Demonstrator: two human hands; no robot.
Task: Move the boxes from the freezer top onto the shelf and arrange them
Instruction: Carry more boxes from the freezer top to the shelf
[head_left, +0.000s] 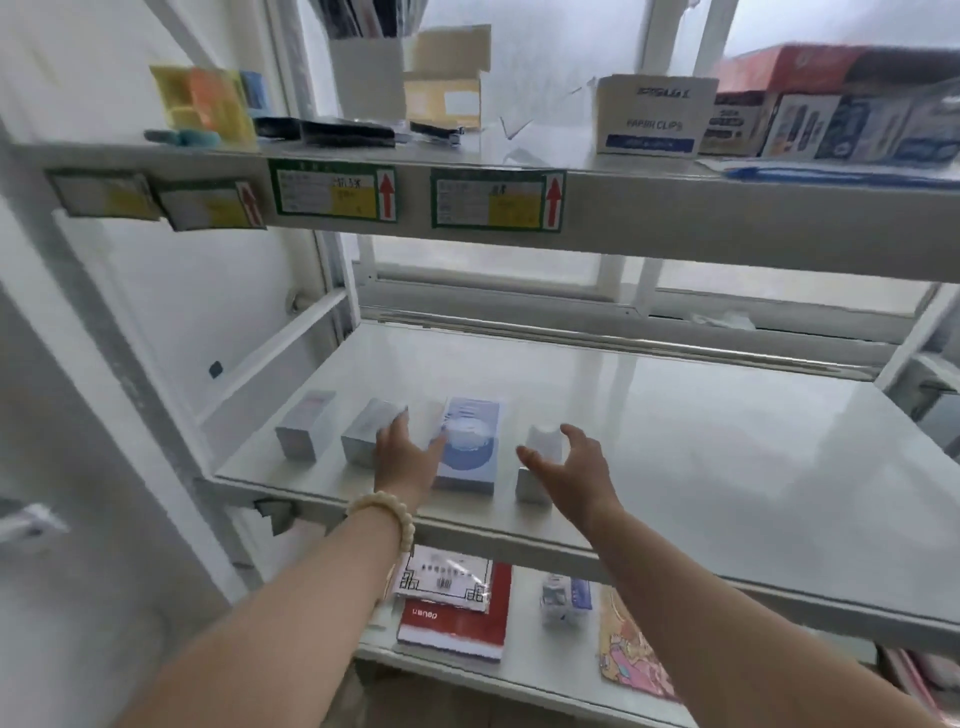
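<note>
Several boxes stand in a row near the front left of the white middle shelf (675, 441): a small grey box (304, 428), a second grey box (366, 431), a flat blue box (470, 441) and a small white box (540, 462). My left hand (405, 452), with a bead bracelet on the wrist, hovers open between the second grey box and the blue box, fingertips touching their edges. My right hand (576, 470) is open, fingers curved around the right side of the white box without closing on it. The freezer top is out of view.
The upper shelf (623, 208) holds a paper-clip box (652, 117), colourful boxes (831, 104), a pen cup (366, 78) and sticky notes (208, 101). The lower shelf carries a red notebook (457, 618), a small pack (563, 597) and a colourful booklet (631, 644). A white wall lies left.
</note>
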